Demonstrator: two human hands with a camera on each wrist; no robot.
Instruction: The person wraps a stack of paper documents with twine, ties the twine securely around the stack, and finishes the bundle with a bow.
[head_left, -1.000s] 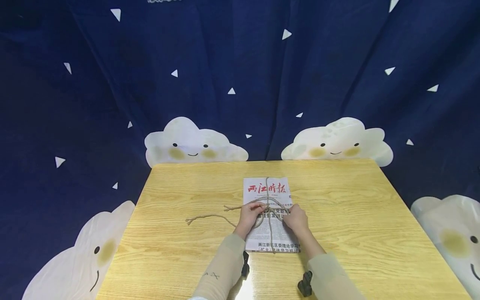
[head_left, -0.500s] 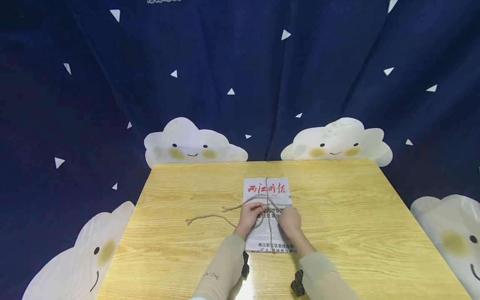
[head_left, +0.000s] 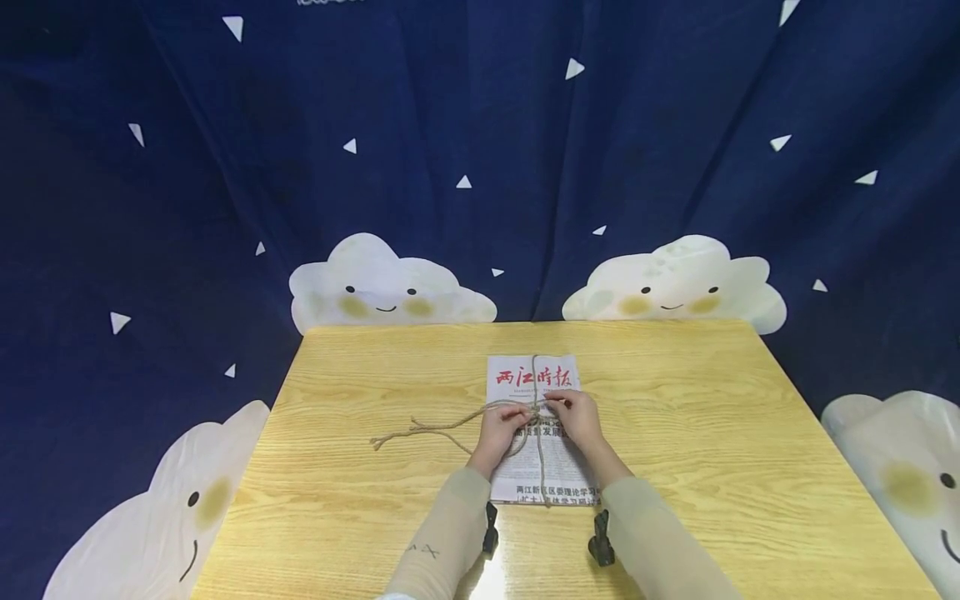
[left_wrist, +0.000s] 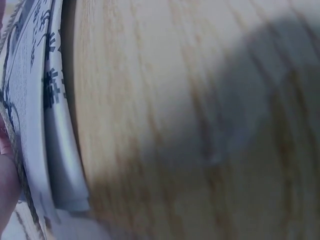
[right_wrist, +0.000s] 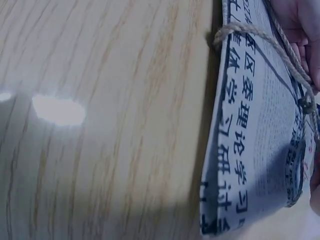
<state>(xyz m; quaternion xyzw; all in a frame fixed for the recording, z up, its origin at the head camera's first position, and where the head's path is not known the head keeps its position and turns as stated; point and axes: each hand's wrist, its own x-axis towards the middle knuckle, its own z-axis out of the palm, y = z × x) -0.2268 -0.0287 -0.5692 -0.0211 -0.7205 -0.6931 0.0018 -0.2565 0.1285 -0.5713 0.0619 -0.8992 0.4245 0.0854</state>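
A folded newspaper bundle (head_left: 562, 471) lies on the wooden table, with brown twine (head_left: 542, 467) crossing it lengthwise and sideways. In the head view, my left hand (head_left: 497, 435) pinches the twine just left of the crossing. My right hand (head_left: 581, 421) has thumb and forefinger together on a strand just right of it. Two loose twine ends trail left across the tabletop. The right wrist view shows a small twine knot (right_wrist: 306, 104) on the bundle, with the left hand (right_wrist: 300, 30) beside it. At the left wrist view's edge, a finger (left_wrist: 7, 182) is close to the twine.
The wooden table (head_left: 712, 433) extends to both sides of the bundle. A dark blue curtain (head_left: 420, 167) with cloud faces hangs behind it. Small black devices (head_left: 602, 542) sit under both wrists.
My right hand has moved from the bundle's right side up and inward to the crossing. The upper twine loop has flattened, and its loose end has shifted left. My left hand stays in place.
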